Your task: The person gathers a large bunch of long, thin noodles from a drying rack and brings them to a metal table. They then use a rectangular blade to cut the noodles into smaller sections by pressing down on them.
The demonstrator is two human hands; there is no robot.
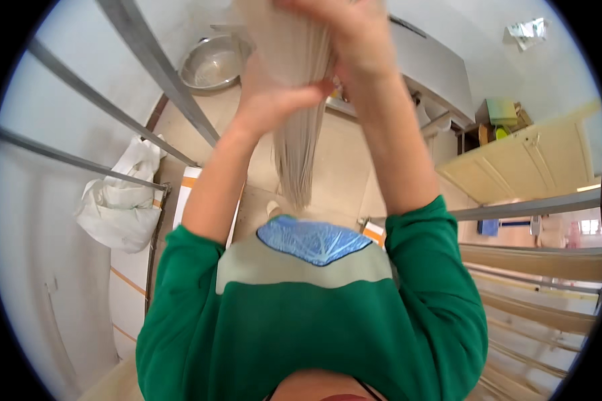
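Up in front of me hangs a thick bundle of long, thin beige-grey strands (297, 157), resembling dried noodles. Its loose lower ends point down toward my chest, while the top runs out of the picture. My left hand (274, 100) is closed around the bundle's left side, thumb across the front. Higher up, my right hand (354, 33) grips the same bundle from the right. Some of the right fingers are cut off by the upper edge and blurred.
Grey metal bars (160, 63) slant past on the left, near a white sack (124, 200). A steel basin (211, 63) sits on the tiled floor beyond. To the right are a grey-topped table (435, 60), a cream cabinet (528, 164) and a rack of several rails (535, 260).
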